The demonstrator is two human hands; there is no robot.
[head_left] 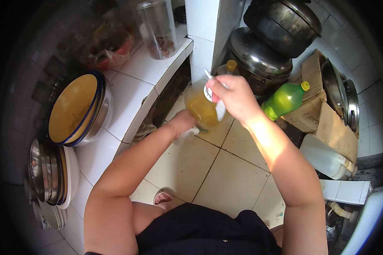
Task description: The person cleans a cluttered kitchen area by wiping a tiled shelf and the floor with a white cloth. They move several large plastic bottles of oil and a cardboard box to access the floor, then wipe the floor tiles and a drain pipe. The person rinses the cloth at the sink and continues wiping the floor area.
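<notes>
My right hand (232, 95) grips the top of a clear plastic bag of yellow-amber liquid (203, 111), pinching its twisted white neck. My left hand (184, 123) is under and beside the bag, supporting its lower left and holding a bit of white plastic. The bag hangs in the air above the beige tiled floor (225, 174). My foot shows below, near my dark clothing.
A white tiled counter (136, 80) on the left carries stacked bowls and plates (74, 108), a clear jar (158, 29) and a bag of food. On the right stand stacked metal pots (268, 46), a green bottle (285, 98), a cardboard box (327, 123) and a white jerrycan (325, 159).
</notes>
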